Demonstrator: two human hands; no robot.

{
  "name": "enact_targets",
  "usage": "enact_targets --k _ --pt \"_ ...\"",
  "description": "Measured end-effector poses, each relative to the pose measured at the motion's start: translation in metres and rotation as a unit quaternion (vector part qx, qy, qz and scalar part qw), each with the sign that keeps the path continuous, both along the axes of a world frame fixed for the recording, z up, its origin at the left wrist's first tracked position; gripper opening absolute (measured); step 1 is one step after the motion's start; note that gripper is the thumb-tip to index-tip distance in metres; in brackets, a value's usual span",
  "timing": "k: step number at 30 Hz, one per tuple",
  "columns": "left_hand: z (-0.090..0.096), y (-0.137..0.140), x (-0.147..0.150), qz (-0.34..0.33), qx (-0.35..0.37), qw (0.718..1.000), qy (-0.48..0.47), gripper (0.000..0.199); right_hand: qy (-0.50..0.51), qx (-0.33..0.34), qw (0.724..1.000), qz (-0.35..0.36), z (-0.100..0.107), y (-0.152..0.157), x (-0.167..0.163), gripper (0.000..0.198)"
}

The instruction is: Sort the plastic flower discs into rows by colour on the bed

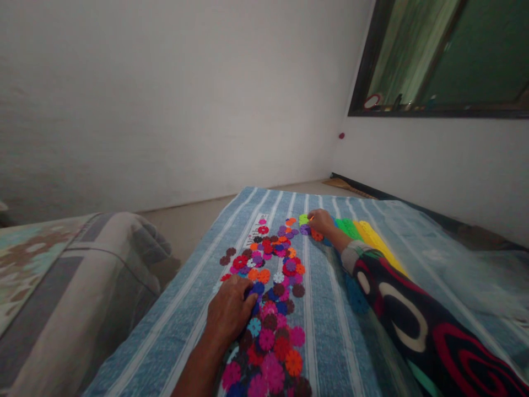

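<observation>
Where both hands rest, discs stretch away lengthwise.

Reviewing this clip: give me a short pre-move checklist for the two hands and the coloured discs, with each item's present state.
1. Left hand rests on the loose pile of discs: ok.
2. Right hand at the far end of the pile, fingertips on a green disc: ok.
3. Whether either hand actually grips a disc: cannot tell.
4. Joined row of green and yellow discs lies flat on the striped cloth: ok.
5. Full row visible: not ok, the patterned sleeve covers part of it.
</observation>
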State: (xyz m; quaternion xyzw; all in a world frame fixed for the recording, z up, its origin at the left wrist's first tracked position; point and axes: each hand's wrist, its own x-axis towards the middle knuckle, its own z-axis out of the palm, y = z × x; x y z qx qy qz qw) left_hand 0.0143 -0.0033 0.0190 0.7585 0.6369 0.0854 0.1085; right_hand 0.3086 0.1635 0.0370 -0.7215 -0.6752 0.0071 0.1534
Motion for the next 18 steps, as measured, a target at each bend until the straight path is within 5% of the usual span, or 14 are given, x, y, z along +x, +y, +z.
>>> enact_targets --k 6,12,18 --pt "0.006 -0.002 0.003 -0.009 -0.003 0.999 0.031 0.021 0.029 -0.011 1.000 -0.004 0.008 -0.023 -0.005 0.033" --pt "0.007 -0.002 0.004 -0.020 -0.007 0.999 0.029 0.022 0.048 -0.076 0.994 0.059 -0.011 -0.077 -0.032 0.018" --pt "0.005 0.000 0.003 -0.020 -0.007 1.000 0.021 0.016 0.049 -0.064 0.995 0.058 -0.026 -0.127 -0.054 0.023"
